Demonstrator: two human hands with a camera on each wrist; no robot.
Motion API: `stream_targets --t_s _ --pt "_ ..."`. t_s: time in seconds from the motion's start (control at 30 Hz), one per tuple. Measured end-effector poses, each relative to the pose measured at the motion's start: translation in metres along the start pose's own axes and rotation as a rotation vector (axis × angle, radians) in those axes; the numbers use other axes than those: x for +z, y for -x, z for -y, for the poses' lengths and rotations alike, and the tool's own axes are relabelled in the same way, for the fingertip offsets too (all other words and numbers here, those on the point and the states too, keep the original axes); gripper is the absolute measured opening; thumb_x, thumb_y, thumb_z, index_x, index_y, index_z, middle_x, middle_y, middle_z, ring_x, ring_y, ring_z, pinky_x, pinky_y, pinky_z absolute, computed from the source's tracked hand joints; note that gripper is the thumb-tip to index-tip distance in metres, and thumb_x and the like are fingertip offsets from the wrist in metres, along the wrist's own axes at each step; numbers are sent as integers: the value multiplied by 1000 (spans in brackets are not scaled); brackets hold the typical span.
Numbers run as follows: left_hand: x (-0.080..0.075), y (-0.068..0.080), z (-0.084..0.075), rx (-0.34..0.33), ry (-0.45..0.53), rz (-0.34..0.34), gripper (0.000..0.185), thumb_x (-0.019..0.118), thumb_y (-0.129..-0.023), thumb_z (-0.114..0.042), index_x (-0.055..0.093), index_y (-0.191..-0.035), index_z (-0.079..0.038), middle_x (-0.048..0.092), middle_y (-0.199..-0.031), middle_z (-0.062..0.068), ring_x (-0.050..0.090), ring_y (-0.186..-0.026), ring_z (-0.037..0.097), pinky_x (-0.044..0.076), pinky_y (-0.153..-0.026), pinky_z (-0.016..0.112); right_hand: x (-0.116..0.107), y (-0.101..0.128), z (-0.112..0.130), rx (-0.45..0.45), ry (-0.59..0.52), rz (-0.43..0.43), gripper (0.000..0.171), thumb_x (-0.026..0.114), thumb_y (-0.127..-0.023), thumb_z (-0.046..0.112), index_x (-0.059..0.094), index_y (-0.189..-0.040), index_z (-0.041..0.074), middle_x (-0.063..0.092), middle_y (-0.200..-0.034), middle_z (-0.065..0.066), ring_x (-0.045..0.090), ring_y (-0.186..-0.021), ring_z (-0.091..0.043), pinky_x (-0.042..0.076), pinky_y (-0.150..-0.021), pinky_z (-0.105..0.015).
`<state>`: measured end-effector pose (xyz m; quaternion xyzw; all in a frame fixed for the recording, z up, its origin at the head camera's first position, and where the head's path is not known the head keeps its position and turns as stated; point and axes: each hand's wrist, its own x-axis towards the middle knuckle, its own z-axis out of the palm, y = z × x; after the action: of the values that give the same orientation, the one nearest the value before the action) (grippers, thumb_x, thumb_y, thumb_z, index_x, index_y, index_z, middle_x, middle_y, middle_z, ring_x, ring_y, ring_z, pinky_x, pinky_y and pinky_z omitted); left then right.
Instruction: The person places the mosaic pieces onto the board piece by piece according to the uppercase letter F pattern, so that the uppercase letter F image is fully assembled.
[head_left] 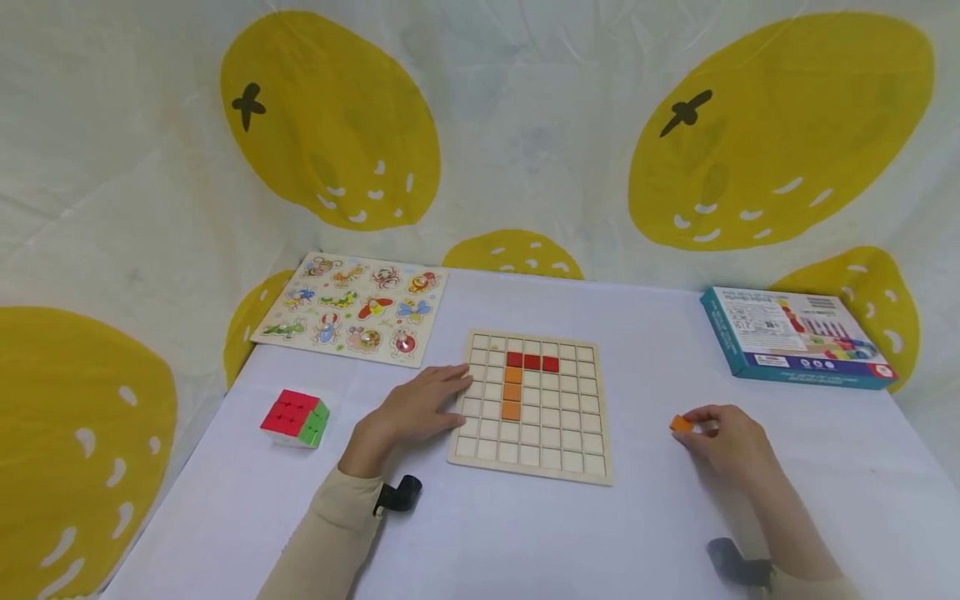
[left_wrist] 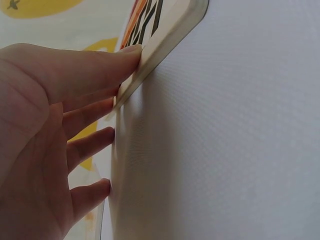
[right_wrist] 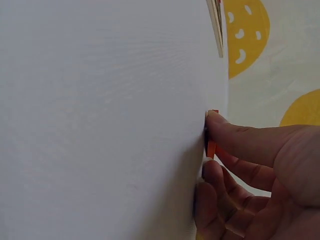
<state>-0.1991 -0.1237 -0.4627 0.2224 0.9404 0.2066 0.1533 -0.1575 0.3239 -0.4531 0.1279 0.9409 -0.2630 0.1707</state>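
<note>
A wooden grid board (head_left: 562,477) lies at mid-table, with three red tiles (head_left: 532,362) in a row and three orange tiles (head_left: 512,392) in a column below the leftmost red one. My left hand (head_left: 420,406) rests at the board's left edge, fingers spread and fairly straight. In the left wrist view its thumb (left_wrist: 131,56) touches the board's rim (left_wrist: 175,30). To the right of the board, my right hand (head_left: 731,442) pinches an orange tile (head_left: 681,424) between thumb and fingers, close over the table. The right wrist view shows this orange tile (right_wrist: 211,149) edge-on.
A puzzle cube (head_left: 294,417) with red and green faces sits left of my left hand. Behind it lies an insect picture puzzle board (head_left: 352,308). At the back right is a teal-sided box (head_left: 798,337). A fruit-patterned cloth (head_left: 536,142) hangs behind the table.
</note>
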Motion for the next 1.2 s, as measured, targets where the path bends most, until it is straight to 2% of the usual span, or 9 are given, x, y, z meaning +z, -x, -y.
stream_targets --t_s 0.13,0.23,0.37,0.47,0.8,1.07,1.2 --pt "0 1 -1 4 4 0 66 72 -94 -31 47 -154 -16 35 -168 -2 32 -156 25 42 -119 52 -5 3 2 -15 -8 14 61 73 -94 37 55 -136 -3 59 -130 -33 58 -109 -42 60 -91 -47" --pt "-1 1 0 -1 -4 0 66 72 -94 -31 47 -154 -17 35 -168 -3 32 -156 24 42 -119 52 -9 6 4 -30 -34 -12 60 72 -95 36 55 -138 -2 59 -131 -33 58 -109 -41 62 -83 -35" --pt "0 1 0 -7 -7 3 66 72 -94 -31 47 -154 -18 34 -168 -4 32 -156 23 41 -120 51 -12 11 5 -40 -57 -57 56 72 -95 32 57 -139 1 58 -134 -32 57 -110 -39 58 -73 -20" --pt "0 1 0 -8 -7 4 66 71 -95 -32 47 -154 -18 34 -168 -5 31 -157 23 40 -121 51 -13 13 6 -49 -64 -68 55 72 -96 31 58 -140 3 58 -136 -32 58 -112 -40 54 -70 -16" --pt "0 -1 1 1 -20 -2 64 71 -94 -31 49 -153 -17 36 -168 -2 33 -155 25 43 -118 52 -10 18 20 -94 -90 -69 48 69 -97 23 59 -141 5 56 -139 -32 61 -116 -45 54 -67 -15" --pt "1 -2 2 -4 -13 3 65 70 -95 -32 47 -154 -18 34 -168 -3 32 -156 24 42 -118 53 10 23 45 -129 -98 -81 40 74 -93 20 68 -131 7 64 -133 -28 67 -98 -28 53 -64 -17" --pt "1 -2 2 -1 -19 -3 64 70 -95 -32 48 -153 -17 35 -168 -3 32 -156 25 42 -118 53 26 23 60 -194 -104 -82 32 78 -90 19 75 -119 8 69 -128 -22 66 -96 -23 51 -65 -16"
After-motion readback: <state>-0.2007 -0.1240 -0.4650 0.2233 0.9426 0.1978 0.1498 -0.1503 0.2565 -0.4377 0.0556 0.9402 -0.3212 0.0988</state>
